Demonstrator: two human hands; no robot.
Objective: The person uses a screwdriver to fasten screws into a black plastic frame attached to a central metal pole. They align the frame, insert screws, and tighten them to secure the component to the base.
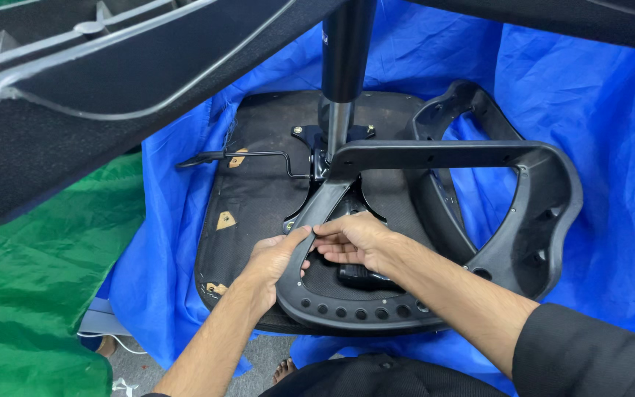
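Black plastic fills the middle of the view: an armrest frame (442, 220) lies across the upturned seat base (259, 191), its long axis running from the near left loop out to the right, where it bends into a broad curved end. The seat base rests on a blue sheet (589, 147) spread over the worktop, with a green sheet (31, 279) to the left.

The left hand (273, 261) is closed around the near left bar of the frame, thumb over the top edge. The right hand (354, 239) comes in from the right and pinches the same bar just beside the left thumb, fingers curled round it; both grips are shut on the frame. The two hands are touching or nearly so, and the left sits slightly nearer the row of holes (354, 312) along the frame's near edge.

Far of the hands, the gas cylinder (343, 81) stands up from the seat's metal plate, and a thin lever (240, 156) runs left from it. A second armrest frame (450, 117) lies behind. Small tan triangular tags (225, 219) dot the seat's left side. Another chair part (53, 88) looms at the upper left.
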